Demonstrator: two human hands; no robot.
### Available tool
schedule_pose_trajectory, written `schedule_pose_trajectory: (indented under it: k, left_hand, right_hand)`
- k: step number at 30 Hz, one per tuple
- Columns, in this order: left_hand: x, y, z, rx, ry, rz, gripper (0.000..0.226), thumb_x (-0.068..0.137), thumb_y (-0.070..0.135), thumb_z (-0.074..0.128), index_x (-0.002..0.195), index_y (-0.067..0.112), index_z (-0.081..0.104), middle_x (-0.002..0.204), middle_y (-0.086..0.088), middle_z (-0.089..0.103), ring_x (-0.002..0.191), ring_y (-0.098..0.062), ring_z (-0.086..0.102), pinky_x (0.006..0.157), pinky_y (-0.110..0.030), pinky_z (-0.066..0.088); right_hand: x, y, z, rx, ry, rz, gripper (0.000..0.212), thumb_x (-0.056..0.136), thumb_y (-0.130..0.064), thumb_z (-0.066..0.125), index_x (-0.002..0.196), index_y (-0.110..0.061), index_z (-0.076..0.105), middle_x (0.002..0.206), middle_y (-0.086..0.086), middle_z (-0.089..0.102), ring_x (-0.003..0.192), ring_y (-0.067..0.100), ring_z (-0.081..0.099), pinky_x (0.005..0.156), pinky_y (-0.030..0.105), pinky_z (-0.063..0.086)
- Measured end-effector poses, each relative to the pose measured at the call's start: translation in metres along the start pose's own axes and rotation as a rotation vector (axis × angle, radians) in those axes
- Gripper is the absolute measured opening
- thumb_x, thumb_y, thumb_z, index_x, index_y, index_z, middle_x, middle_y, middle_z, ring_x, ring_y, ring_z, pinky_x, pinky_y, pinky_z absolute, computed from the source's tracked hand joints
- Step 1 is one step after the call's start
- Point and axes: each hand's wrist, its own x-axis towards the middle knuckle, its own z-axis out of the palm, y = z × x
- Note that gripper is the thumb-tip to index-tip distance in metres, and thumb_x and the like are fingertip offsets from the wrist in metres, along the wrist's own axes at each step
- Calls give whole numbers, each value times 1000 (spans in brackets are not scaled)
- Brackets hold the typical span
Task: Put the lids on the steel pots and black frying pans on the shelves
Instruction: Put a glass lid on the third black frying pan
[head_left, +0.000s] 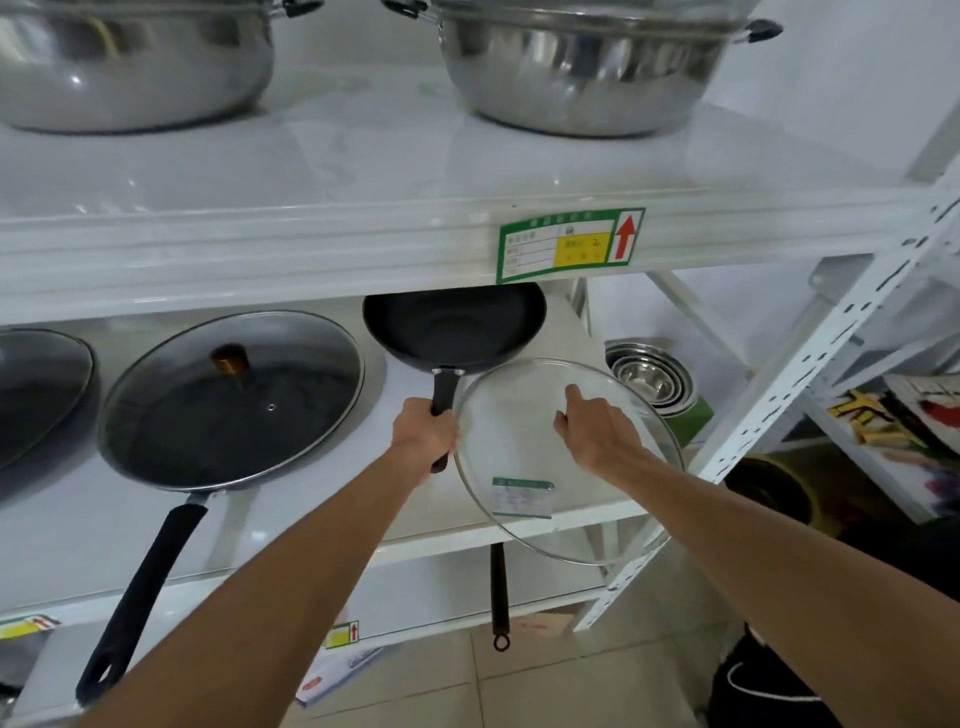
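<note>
An uncovered black frying pan sits at the back of the middle shelf. My left hand is closed around its black handle. My right hand holds a clear glass lid tilted to the right of the pan, over the shelf's front edge; the lid's knob is hidden under my palm. A green-edged label is stuck on the lid. To the left, a second black frying pan wears a glass lid with a brown knob. Two steel pots stand on the top shelf.
A further lidded pan shows at the far left. Stacked steel bowls sit behind the lid at right. A white slotted upright frames the shelf's right side. A black handle hangs from the shelf below, over the tiled floor.
</note>
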Motion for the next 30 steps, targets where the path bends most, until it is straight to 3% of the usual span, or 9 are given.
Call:
schedule_pose_trajectory:
  k: [5, 10, 15, 19, 24, 27, 30]
  left_hand:
    - [-5, 5, -4, 10, -36, -5, 22, 97, 9, 50, 92, -2, 69, 66, -13, 65, 52, -24, 55, 53, -29, 48]
    - [-3, 4, -26, 18, -90, -6, 24, 100, 10, 51, 102, -6, 69, 69, -14, 69, 53, -24, 57, 60, -30, 49]
    - [-13, -3, -41, 41, -122, 9, 21, 103, 13, 51, 109, 1, 68, 68, -11, 64, 52, -21, 54, 56, -27, 47]
    - [-35, -12, -33, -16, -172, 40, 19, 101, 11, 56, 108, -2, 68, 76, -15, 68, 64, -27, 62, 64, -31, 52]
    - [-77, -19, -17, 29, -144, 83, 20, 100, 16, 58, 97, 2, 72, 82, -16, 76, 60, -23, 66, 53, -21, 49]
    - [-104, -25, -5, 74, -149, 123, 19, 99, 17, 58, 95, 4, 71, 87, -18, 78, 60, -19, 69, 42, -12, 47]
    - [-130, -34, 8, 47, -199, 134, 13, 100, 18, 58, 104, 9, 67, 84, -17, 77, 62, -18, 73, 41, -13, 50]
  right_hand:
    - [-15, 2, -20, -62, 40, -100, 27, 102, -34, 39, 113, -10, 44, 88, 15, 66, 78, 36, 64, 59, 37, 43]
    - [-25, -2, -35, -92, 102, -134, 25, 102, -34, 38, 109, -11, 45, 75, 6, 57, 62, 29, 53, 54, 35, 39]
    - [-24, 2, -52, -36, 190, -99, 27, 103, -35, 37, 104, -10, 47, 73, 7, 55, 74, 34, 65, 55, 35, 40]
    - [-11, -8, -72, -59, 238, -56, 31, 104, -35, 37, 112, -8, 49, 89, 15, 64, 82, 35, 65, 61, 34, 40]
    - [1, -21, -80, -14, 240, -62, 31, 103, -37, 41, 114, -8, 46, 85, 13, 63, 80, 33, 66, 56, 35, 41]
    - [6, -30, -84, -20, 217, -15, 35, 102, -41, 41, 119, -11, 49, 99, 13, 67, 89, 32, 67, 68, 42, 54]
    - [11, -37, -86, 35, 239, 9, 34, 101, -37, 44, 120, -12, 54, 102, 12, 68, 93, 31, 67, 71, 39, 51]
